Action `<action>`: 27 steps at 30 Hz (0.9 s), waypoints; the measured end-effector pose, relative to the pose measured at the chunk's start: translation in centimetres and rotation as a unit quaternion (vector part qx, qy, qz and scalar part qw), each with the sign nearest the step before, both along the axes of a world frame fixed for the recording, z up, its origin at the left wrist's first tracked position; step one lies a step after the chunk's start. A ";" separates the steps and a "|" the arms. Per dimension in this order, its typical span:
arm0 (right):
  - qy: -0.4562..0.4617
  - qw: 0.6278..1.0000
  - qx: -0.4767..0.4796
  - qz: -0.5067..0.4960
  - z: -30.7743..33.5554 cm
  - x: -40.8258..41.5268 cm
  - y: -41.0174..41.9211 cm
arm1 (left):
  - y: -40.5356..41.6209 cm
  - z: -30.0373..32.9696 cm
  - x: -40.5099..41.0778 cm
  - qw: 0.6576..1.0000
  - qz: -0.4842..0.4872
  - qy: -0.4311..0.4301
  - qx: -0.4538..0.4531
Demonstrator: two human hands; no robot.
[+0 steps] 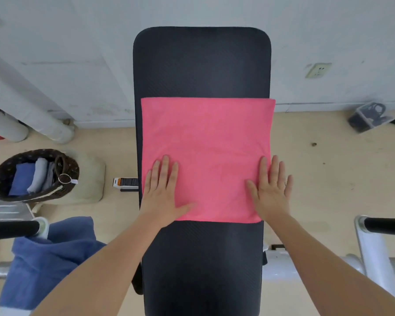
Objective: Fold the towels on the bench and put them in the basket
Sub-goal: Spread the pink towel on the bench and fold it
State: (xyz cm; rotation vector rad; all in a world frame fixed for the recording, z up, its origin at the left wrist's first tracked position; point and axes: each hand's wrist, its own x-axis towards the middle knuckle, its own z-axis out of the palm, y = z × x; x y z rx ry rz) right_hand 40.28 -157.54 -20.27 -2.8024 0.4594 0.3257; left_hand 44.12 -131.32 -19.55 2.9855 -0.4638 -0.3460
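Observation:
A pink towel lies flat in a rough square across the black padded bench, covering its full width. My left hand rests palm down on the towel's near left corner, fingers spread. My right hand lies flat on the near right corner in the same way. Neither hand grips the cloth. A dark woven basket stands on the floor at the left, holding folded blue and grey towels. A blue towel hangs over a bar at the lower left.
A beige cushion lies under the basket. White pipes run along the wall at the left. A metal frame with black grips stands at the right, and a small clear stand sits by the wall.

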 end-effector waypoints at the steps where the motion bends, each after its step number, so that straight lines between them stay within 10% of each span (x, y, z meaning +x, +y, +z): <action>1: -0.016 0.999 0.039 -0.028 1.0 0.6 -0.1 | -0.4 0.6 0.1 1.000 -0.004 -0.015 -0.002; 6: -0.198 0.952 0.218 -0.080 6.4 6.3 -0.5 | -5.1 5.5 3.8 0.987 -0.106 -0.120 -0.005; 9: -0.177 0.918 0.310 -0.174 8.2 10.4 -1.1 | -8.5 7.8 7.0 0.995 -0.091 -0.042 -0.012; 22: -0.126 0.962 0.210 -0.123 9.5 14.7 -3.8 | -8.9 8.5 12.4 0.999 0.033 0.024 -0.009; 27: -0.153 0.922 0.343 -0.096 12.4 13.6 -2.8 | -8.7 8.5 12.9 0.999 0.023 0.035 -0.012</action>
